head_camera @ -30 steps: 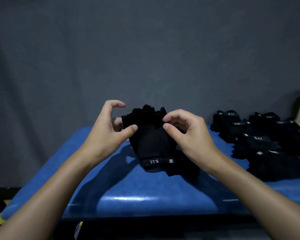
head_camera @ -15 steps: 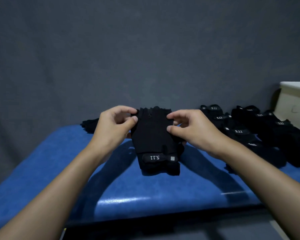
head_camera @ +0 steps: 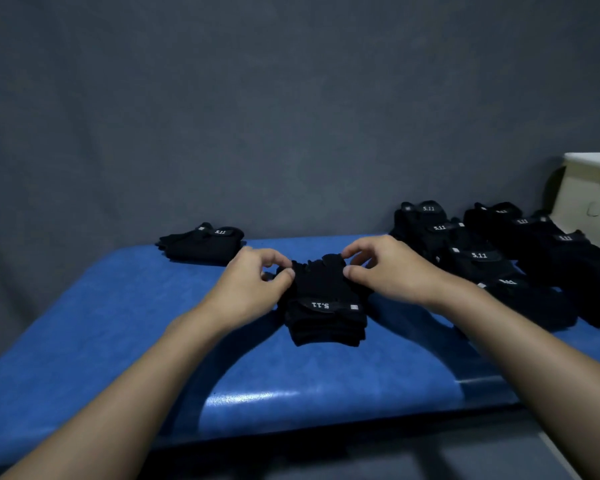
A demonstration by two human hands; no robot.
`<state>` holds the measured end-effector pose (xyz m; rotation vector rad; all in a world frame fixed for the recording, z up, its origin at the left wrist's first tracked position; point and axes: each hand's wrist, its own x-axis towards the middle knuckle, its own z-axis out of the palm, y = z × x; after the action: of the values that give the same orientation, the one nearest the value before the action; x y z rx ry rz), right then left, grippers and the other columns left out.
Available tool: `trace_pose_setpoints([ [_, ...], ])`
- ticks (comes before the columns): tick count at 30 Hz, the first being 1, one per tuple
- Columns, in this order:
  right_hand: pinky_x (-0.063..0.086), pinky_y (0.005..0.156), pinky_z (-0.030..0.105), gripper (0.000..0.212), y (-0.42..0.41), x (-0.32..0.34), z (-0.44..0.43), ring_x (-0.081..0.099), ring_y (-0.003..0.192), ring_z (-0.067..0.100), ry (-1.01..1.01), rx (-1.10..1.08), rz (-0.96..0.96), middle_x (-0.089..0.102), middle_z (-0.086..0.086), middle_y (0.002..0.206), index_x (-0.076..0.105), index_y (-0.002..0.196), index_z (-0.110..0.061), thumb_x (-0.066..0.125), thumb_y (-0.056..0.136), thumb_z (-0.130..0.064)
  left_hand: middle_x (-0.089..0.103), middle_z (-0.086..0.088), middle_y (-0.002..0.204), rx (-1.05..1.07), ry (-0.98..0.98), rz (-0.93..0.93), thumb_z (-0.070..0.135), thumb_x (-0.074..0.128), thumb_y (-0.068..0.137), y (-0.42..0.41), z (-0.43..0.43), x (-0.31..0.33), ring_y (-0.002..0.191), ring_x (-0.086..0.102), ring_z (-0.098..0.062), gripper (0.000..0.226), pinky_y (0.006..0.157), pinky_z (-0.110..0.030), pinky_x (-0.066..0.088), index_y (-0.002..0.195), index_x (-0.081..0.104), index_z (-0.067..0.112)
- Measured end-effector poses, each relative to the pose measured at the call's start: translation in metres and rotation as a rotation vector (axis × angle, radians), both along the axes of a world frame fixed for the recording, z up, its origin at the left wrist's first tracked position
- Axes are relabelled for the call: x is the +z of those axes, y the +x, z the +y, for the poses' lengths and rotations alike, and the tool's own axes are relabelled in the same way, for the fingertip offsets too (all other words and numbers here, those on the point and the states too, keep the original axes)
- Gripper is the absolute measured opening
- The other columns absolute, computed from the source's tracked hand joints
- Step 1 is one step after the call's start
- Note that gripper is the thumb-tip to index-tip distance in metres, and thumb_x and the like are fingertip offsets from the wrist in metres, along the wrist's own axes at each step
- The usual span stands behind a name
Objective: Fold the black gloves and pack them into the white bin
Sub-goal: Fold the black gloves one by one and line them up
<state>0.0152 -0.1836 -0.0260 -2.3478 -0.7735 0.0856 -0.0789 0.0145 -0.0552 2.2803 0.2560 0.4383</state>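
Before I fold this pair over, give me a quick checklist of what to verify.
1. Grip of left hand on glove pair far edge: ok, pinched.
2. Grip of right hand on same edge: ok, pinched.
3. Pair resting on blue table: ok.
4. Fold done: not ok, it lies flat, strap up.
5. Room in white bin: cannot tell, only its outer wall shows.

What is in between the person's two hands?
Stacked black 5.11 gloves lie between the left hand and the right hand, both pinching their far end; the head view shows it.
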Motion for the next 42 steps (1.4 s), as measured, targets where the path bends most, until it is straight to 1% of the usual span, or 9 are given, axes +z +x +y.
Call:
trace_pose_setpoints([
  [6,0.051,0.084,0.029,0.018,0.003,0.007,-0.018,0.067,0.088,0.015,-0.081,-0.084,0.046,0.071,0.0,0.093,0.07,0.1,-0.016,0.072,0.084,-0.025,0.06,0.018,0.113,-0.35,0.163,-0.04,0.047,0.069,0.085,-0.018,-0.011,0.001,0.109,0.055,0.004,0.025,0.092,-0.014,0.039,0.109,0.07,0.04],
  [9,0.045,0.062,0.017,0.009,-0.001,0.001,-0.018,0.064,0.073,0.013,-0.113,-0.068,0.025,0.068,-0.003,0.078,0.071,0.09,-0.015,0.073,0.083,-0.02,0.057,0.024,0.113,-0.378,0.305,0.02,0.068,0.061,0.073,-0.022,-0.011,-0.006,0.116,0.052,0.0,0.042,0.105,-0.035,0.04,0.112,0.062,0.05],
  [16,0.042,0.057,0.01,0.012,-0.004,-0.006,-0.012,0.056,0.068,0.011,0.063,-0.045,-0.092,0.061,-0.004,0.073,0.066,0.082,-0.017,0.066,0.085,-0.004,0.056,0.025,0.112,-0.376,0.323,0.021,0.062,0.062,0.074,-0.026,-0.012,-0.006,0.114,0.051,-0.001,0.043,0.105,-0.035,0.041,0.113,0.067,0.045],
  [21,0.041,0.06,0.013,0.02,0.004,-0.02,-0.015,0.056,0.074,0.014,-0.109,-0.009,-0.144,0.06,-0.002,0.077,0.059,0.077,-0.019,0.063,0.085,-0.002,0.056,0.023,0.114,-0.375,0.313,0.047,0.055,0.068,0.081,-0.025,-0.011,-0.01,0.116,0.05,-0.001,0.036,0.106,-0.034,0.04,0.115,0.066,0.044],
  [27,0.046,0.075,0.029,0.012,0.003,-0.014,-0.012,0.053,0.081,0.016,-0.108,-0.003,-0.273,0.056,-0.002,0.087,0.059,0.09,-0.019,0.062,0.085,-0.009,0.056,0.021,0.113,-0.386,0.335,0.038,0.054,0.068,0.08,-0.023,-0.012,-0.01,0.115,0.051,-0.002,0.038,0.106,-0.035,0.041,0.116,0.066,0.042],
  [31,0.047,0.069,0.019,0.006,-0.008,-0.008,-0.008,0.061,0.075,0.009,-0.07,0.133,-0.175,0.064,-0.011,0.084,0.067,0.092,-0.021,0.065,0.089,-0.026,0.058,0.02,0.112,-0.39,0.334,0.04,0.06,0.064,0.076,-0.023,-0.013,-0.008,0.113,0.053,-0.002,0.044,0.104,-0.035,0.042,0.116,0.066,0.043],
  [34,0.045,0.095,0.036,0.018,-0.008,-0.015,-0.009,0.059,0.097,0.01,-0.257,0.135,-0.157,0.062,-0.016,0.093,0.068,0.1,-0.028,0.065,0.088,-0.04,0.057,0.019,0.115,-0.407,0.338,0.06,0.053,0.072,0.078,-0.026,-0.012,-0.007,0.114,0.051,-0.002,0.046,0.105,-0.031,0.041,0.122,0.063,0.042],
  [36,0.042,0.101,0.043,0.019,-0.008,-0.015,-0.01,0.054,0.106,0.012,-0.233,0.123,-0.18,0.06,-0.015,0.101,0.067,0.103,-0.029,0.066,0.087,-0.04,0.056,0.018,0.117,-0.411,0.341,0.057,0.045,0.078,0.078,-0.028,-0.011,-0.005,0.115,0.05,0.001,0.05,0.104,-0.022,0.039,0.125,0.062,0.04],
  [42,0.04,0.079,0.019,0.013,-0.023,0.004,-0.023,0.054,0.095,-0.003,-0.002,0.246,-0.124,0.062,-0.018,0.092,0.07,0.092,-0.033,0.075,0.081,-0.037,0.055,0.017,0.118,-0.382,0.351,0.02,0.036,0.085,0.073,-0.035,-0.002,-0.002,0.112,0.05,0.001,0.058,0.097,-0.013,0.039,0.127,0.061,0.036],
])
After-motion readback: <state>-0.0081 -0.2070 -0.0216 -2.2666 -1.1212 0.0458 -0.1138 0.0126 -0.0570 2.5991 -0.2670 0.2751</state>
